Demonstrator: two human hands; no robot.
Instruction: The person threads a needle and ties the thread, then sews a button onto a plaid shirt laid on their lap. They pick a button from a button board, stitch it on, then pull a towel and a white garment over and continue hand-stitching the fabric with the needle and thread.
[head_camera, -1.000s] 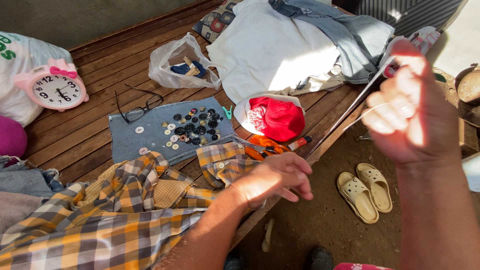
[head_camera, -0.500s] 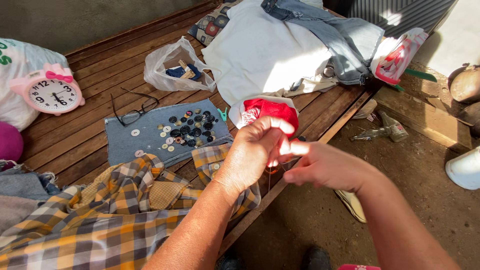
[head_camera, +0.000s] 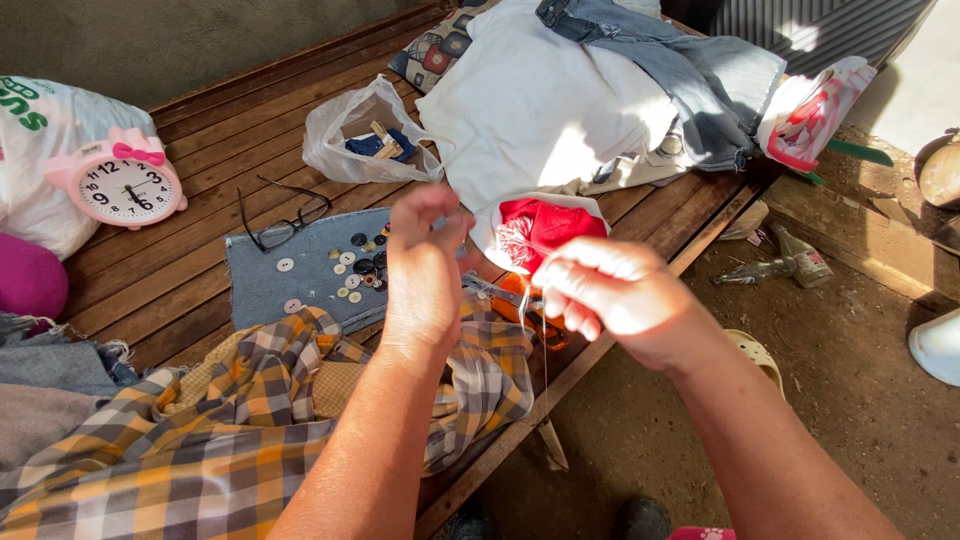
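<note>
Fingers of my left hand (head_camera: 425, 265) are drawn together at the tips, thumb against forefinger, as if pinching something very fine; what sits between them is too small for me to tell. Those of my right hand (head_camera: 610, 295) are curled shut around a pale thread (head_camera: 528, 296), which hangs down from that fist in a thin line over the edge of the wooden platform (head_camera: 200, 140). Both hands hover close together above the boards, just apart, in strong sunlight.

From the head view, under my left wrist lies a yellow and grey plaid shirt (head_camera: 230, 440), bunched along the near edge. Just beyond it a denim patch (head_camera: 262, 285) lies flat, scattered with loose buttons (head_camera: 352, 268), and a pair of black glasses (head_camera: 282, 222) rests on its far corner. Orange-handled scissors (head_camera: 520, 305) lie partly hidden beneath my right hand. Behind my hands sits a red cloth bundle in a white wrapper (head_camera: 545, 225). A pink alarm clock (head_camera: 128, 185) stands at the far left, well apart, and a clear plastic bag (head_camera: 370, 135) lies near a heap of white and blue clothing (head_camera: 600, 90).
</note>
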